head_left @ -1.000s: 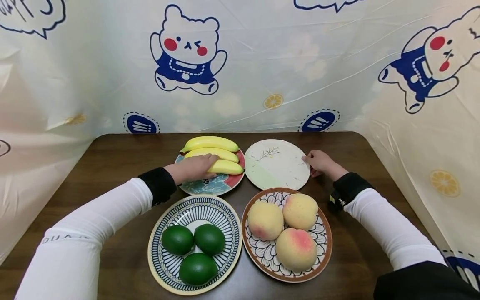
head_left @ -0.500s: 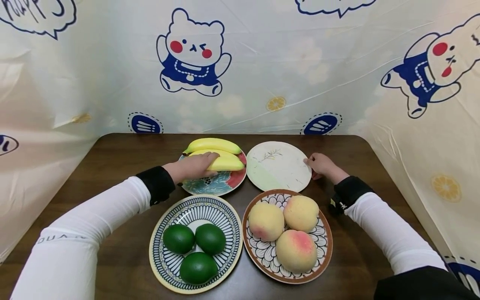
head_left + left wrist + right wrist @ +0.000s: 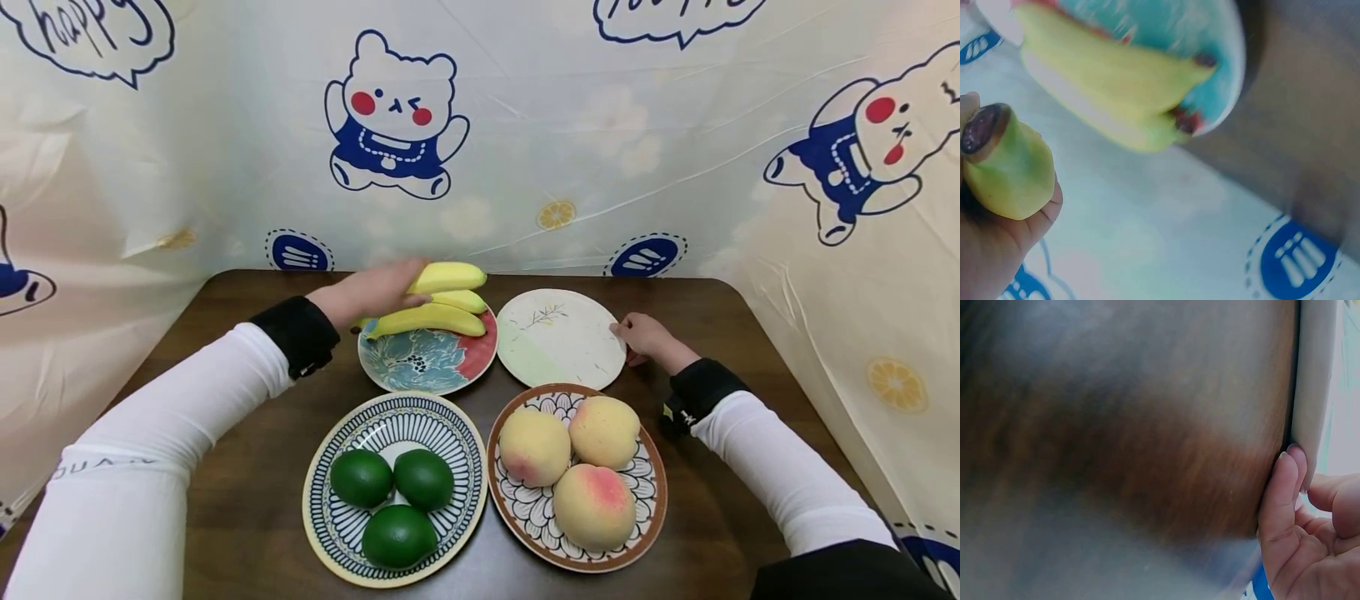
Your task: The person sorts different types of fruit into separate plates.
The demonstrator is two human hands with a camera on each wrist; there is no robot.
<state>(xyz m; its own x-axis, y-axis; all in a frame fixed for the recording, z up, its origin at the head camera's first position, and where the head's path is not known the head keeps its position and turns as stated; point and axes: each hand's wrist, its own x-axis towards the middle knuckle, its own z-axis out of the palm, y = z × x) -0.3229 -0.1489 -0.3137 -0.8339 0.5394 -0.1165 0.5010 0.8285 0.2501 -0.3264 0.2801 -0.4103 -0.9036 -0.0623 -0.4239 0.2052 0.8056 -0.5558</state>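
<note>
My left hand grips a yellow banana, held up over the far side of the painted plate. In the left wrist view the banana's dark, green-tinged end points out of the hand. Two more bananas lie side by side on that blue-and-red plate, partly behind the hand. My right hand pinches the right rim of a pale plate with a twig pattern. In the right wrist view, thumb and fingers hold the edge of this plate.
Nearer to me stand a blue-patterned plate with three green fruits and a brown-rimmed plate with three peaches. All stand close together on the dark wooden table. A printed cloth rises behind the table's far edge.
My left hand has lifted the nearest banana off the painted plate and carried it up and back, baring the other two. The right hand stays at the pale plate's rim. The head view tilted slightly.
</note>
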